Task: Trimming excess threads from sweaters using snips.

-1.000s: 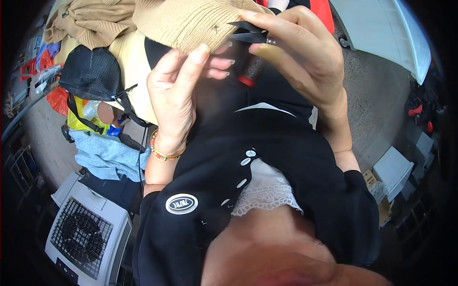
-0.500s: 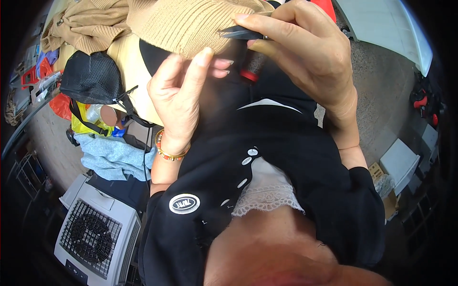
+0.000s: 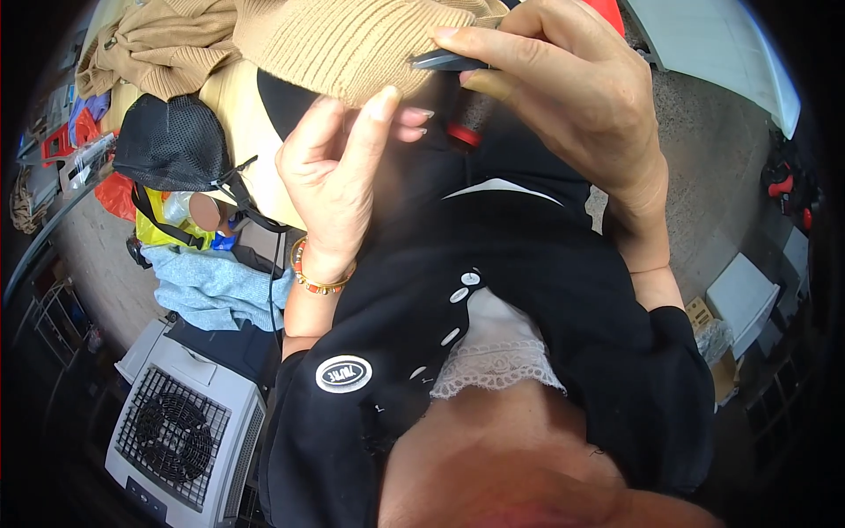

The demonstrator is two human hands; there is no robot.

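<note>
A tan ribbed knit garment (image 3: pixel 339 48) spreads across the top middle of the head view. My left hand (image 3: pixel 330 176) is closed on its lower edge, with thumb and fingers pinching the knit. My right hand (image 3: pixel 572 97) grips a small pair of dark thread snips (image 3: pixel 442 60) between thumb and fingers. Their blades lie together, pointing left, with the tips at the knit just above my left thumb. My right fingers hide the snips' handle. Below the snips, a dark cylinder with a red end (image 3: pixel 464 134) shows partly.
More tan knitwear (image 3: pixel 158 48) lies on the pale wooden table (image 3: pixel 251 128) at upper left, beside a black mesh bag (image 3: pixel 170 143). Lower down are a light blue knit (image 3: pixel 216 286) and a white air cooler (image 3: pixel 189 431). A white panel (image 3: pixel 722 44) stands at upper right.
The snips' blades, slightly apart before, have come together at the knit. Both hands keep nearly the same place, and the whole view has shifted slightly.
</note>
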